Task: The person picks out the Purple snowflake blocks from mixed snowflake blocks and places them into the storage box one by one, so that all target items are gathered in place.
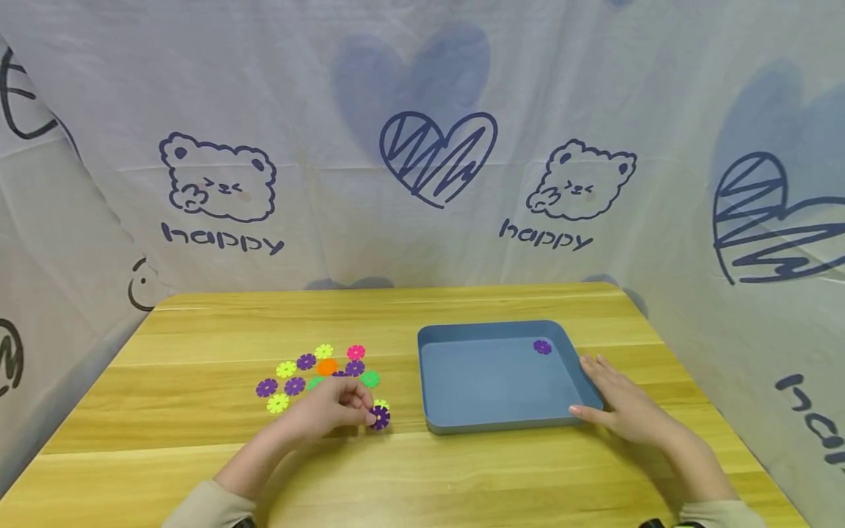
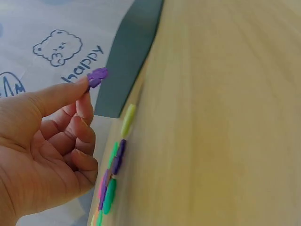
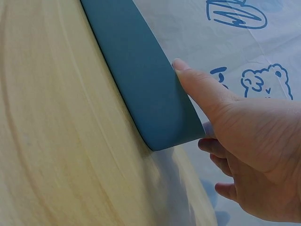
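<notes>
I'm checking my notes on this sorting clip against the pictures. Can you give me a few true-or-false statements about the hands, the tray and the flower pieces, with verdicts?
1. The left hand pinches a purple flower piece. True.
2. The blue tray holds three pieces. False: one purple piece lies in it.
3. The right hand rests against the tray's corner. True.
4. The loose pieces lie right of the tray. False: they lie left of it.
</notes>
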{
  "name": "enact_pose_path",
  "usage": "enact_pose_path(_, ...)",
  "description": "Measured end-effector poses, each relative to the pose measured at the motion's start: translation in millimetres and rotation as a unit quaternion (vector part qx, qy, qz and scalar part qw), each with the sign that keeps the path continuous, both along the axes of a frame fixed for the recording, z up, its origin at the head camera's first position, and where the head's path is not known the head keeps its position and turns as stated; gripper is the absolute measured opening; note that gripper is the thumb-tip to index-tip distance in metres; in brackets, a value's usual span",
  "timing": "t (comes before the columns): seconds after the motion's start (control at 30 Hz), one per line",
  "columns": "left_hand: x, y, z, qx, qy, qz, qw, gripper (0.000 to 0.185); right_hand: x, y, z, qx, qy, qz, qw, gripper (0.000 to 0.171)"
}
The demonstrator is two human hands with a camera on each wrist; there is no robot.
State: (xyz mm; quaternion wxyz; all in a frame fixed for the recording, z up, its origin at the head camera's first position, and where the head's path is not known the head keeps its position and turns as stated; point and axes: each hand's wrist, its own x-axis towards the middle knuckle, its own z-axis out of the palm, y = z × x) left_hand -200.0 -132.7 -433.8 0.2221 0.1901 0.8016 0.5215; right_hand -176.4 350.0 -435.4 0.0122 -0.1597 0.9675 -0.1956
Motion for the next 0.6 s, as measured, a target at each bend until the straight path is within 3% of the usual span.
enact_pose_path(0.27, -15.5, 19, 15.1, 0.029, 0.011, 0.021, 0.9993, 0.02, 0.0, 0, 0.1, -0.005, 0.001, 0.004, 1.0, 0.09)
enact_pose_path(0.43, -29.9, 43, 25.7, 0.049, 0.016, 0.032, 0.9981, 0.018, -0.3, 2, -0.7, -0.005, -0.006, -0.001, 1.0, 0.09)
enact_pose_path(0.6, -43.9, 72, 33.5, 0.07, 0.013, 0.064, 0.9954, 0.016, -0.7, 1, -1.6, 0.001, 0.003, 0.003, 1.0, 0.09)
